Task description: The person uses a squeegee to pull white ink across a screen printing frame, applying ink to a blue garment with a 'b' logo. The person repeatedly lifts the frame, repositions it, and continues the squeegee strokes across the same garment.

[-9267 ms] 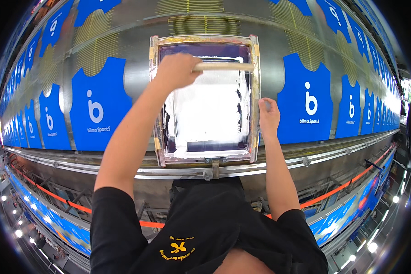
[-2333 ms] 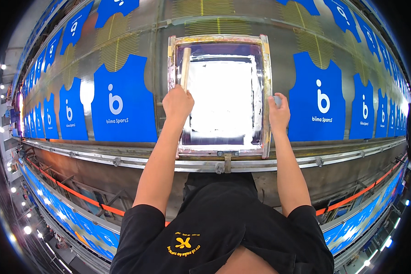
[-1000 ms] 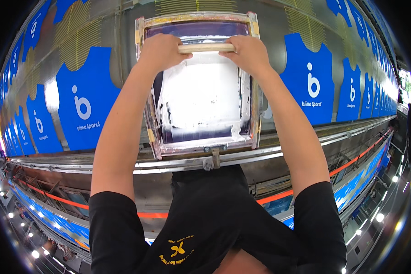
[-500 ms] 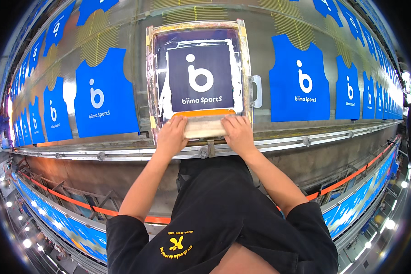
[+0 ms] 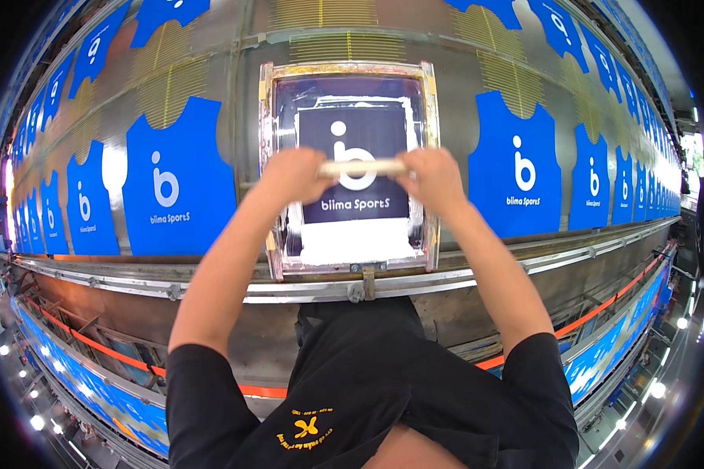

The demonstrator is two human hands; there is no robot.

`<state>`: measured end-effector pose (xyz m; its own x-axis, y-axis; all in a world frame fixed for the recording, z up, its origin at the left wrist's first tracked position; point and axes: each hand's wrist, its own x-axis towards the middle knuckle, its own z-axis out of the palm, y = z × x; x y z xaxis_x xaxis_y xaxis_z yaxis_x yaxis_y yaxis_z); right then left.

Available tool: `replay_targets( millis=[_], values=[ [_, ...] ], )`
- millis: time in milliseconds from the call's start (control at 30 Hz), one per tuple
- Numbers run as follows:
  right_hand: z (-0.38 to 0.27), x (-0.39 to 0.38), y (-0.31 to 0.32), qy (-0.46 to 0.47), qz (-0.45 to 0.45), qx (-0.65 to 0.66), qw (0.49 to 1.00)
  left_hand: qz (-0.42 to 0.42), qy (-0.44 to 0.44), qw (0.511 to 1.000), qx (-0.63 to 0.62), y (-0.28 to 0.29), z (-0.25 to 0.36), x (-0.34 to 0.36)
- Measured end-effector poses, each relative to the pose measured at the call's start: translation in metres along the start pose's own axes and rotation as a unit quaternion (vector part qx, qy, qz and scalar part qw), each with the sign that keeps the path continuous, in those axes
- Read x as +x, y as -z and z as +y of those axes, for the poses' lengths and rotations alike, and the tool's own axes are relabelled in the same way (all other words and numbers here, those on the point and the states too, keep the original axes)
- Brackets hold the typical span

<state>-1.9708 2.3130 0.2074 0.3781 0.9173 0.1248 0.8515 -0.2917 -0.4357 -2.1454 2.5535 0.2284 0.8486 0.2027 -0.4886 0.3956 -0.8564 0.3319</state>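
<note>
At centre frame, left hand (image 5: 293, 178) and right hand (image 5: 432, 180) have fingers closed round the pale handle (image 5: 360, 166) — white ink (image 5: 353, 242) lies low, neighbouring blue shirts (image 5: 201, 156) look printed, the screen (image 5: 348, 69) not yet lifted.

You are wearing a plain black shirt (image 5: 352, 391) that opens at the near edge around your neck, and its short left sleeve (image 5: 211, 391) and right sleeve (image 5: 541, 379) stop above the elbows. On the left of your chest sits a yellow emblem (image 5: 307, 426) with rounded, petal-like arms, small yellow lettering (image 5: 297, 445) curving along its near side and a short printed line at its far side. Your forearms, left grip (image 5: 296, 173) and right grip (image 5: 434, 176) are bare.
</note>
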Motion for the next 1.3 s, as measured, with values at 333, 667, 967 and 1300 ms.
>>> replay_targets(
  millis=[333, 667, 967, 1300],
  values=[
    [0.059, 0.1, -0.031, -0.121, -0.024, -0.039, 0.992, 0.107, 0.012, 0.994, 0.034, 0.032, -0.032, 0.109],
    [-0.055, -0.109, -0.039, -0.037, 0.029, 0.0, 0.999, 0.137, -0.031, 0.988, -0.058, -0.1, 0.03, -0.089],
    [0.031, 0.057, -0.006, -0.041, 0.001, -0.021, 0.999, 0.045, 0.023, 0.999, 0.012, 0.027, -0.011, 0.052],
    [0.043, 0.041, -0.045, -0.042, -0.004, -0.035, 0.999, 0.073, 0.068, 0.995, -0.01, -0.015, -0.014, 0.054]
  ],
)
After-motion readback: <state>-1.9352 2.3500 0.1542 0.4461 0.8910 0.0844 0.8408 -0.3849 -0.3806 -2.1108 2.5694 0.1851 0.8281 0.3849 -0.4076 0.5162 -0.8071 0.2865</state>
